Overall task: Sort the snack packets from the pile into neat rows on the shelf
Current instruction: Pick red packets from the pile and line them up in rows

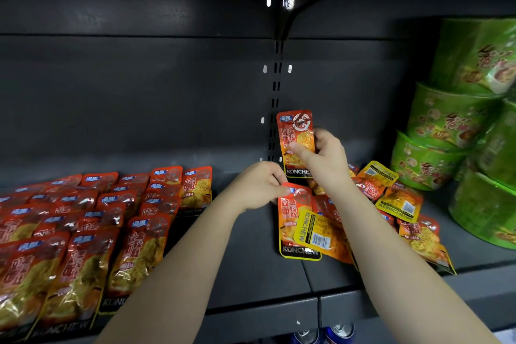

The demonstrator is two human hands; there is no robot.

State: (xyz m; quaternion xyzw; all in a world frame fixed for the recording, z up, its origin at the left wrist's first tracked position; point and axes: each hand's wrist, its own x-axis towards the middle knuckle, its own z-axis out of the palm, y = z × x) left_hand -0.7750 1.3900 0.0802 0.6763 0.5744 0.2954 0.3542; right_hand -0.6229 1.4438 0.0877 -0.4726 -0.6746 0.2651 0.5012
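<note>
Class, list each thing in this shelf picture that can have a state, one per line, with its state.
right grip, holds the raised packet.
raised packet, upright, held above the pile.
left grip, pinches the front packet's top edge.
front packet, lying face up in the pile.
pile, jumbled, some packets face down.
rows, neat, overlapping, at the left.
green bowls, stacked at the right.

Shop shelving. A dark metal shelf [251, 274] is carrying many identical snack packets [83, 246], lying in overlapping rows at left and heaping in a loose pile [402, 201] at right. Shrink-wrapped green tubs [446, 117] are standing stacked beside the pile. A slotted upright [275, 98] is running up the back panel [139, 92]; cans [339, 331] are showing on the level below.
</note>
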